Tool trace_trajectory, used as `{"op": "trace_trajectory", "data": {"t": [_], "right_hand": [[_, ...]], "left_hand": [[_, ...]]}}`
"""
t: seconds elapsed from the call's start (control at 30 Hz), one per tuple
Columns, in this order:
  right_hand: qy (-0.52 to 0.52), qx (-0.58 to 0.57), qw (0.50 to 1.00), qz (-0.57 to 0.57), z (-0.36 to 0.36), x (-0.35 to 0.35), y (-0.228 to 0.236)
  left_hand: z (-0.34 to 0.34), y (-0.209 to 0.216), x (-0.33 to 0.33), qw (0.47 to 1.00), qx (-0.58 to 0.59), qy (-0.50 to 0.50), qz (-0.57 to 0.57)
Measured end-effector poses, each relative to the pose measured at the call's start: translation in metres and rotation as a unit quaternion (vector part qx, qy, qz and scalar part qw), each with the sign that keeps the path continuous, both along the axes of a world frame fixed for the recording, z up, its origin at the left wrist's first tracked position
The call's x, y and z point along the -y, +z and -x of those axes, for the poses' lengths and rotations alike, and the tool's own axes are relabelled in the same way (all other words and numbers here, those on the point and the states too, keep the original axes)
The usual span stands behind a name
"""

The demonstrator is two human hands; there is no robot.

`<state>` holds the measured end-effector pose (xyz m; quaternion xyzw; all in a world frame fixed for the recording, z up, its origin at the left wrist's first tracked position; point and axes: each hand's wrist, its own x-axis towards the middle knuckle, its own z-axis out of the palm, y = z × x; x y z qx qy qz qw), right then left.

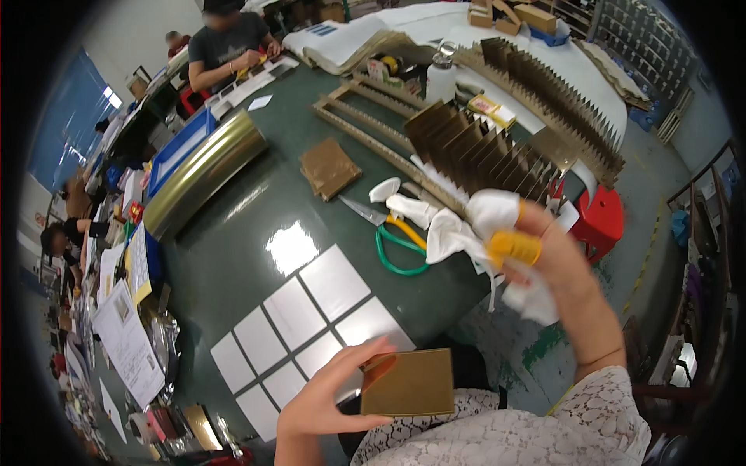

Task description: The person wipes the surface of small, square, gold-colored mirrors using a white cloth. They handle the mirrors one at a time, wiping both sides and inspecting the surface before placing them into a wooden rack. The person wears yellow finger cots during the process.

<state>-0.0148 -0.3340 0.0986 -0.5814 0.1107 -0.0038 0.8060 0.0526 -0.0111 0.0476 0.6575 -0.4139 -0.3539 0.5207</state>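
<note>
The left hand [326, 400], at 6 o'clock, has its grip closed on the edge of a flat square gold card [409, 383] above the dark green counter [233, 256]. The right hand [544, 248], at 3 o'clock, has its grip clamped on a crumpled white cloth [458, 225].

**Gold sheen, white cloth, glossy green**

The gold card [408, 382] looks smooth with a metallic sheen. The white cloth [466, 225] is soft and matt. The dark green worktop [233, 256] is glossy, mirroring lamps. White paper squares [311, 318] look smooth; the gold roll [203, 172] shines.
</note>
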Motion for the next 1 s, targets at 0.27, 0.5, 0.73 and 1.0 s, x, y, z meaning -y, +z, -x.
{"op": "trace_trajectory", "data": {"t": [0.27,0.5,0.73,1.0], "right_hand": [[-0.146,0.092,0.566,0.806,-0.144,0.148,0.031],[-0.094,0.0,0.473,0.876,-0.245,0.203,-0.01],[-0.066,-0.022,0.447,0.892,-0.276,0.225,-0.029],[-0.056,-0.006,0.483,0.874,-0.271,0.212,-0.015]], "left_hand": [[-0.009,0.011,-0.013,0.961,0.158,0.223,-0.03],[-0.02,0.01,-0.015,0.919,0.231,0.315,-0.044],[-0.031,-0.007,-0.026,0.897,0.226,0.379,-0.031],[-0.032,-0.002,-0.024,0.896,0.25,0.367,-0.009]]}}
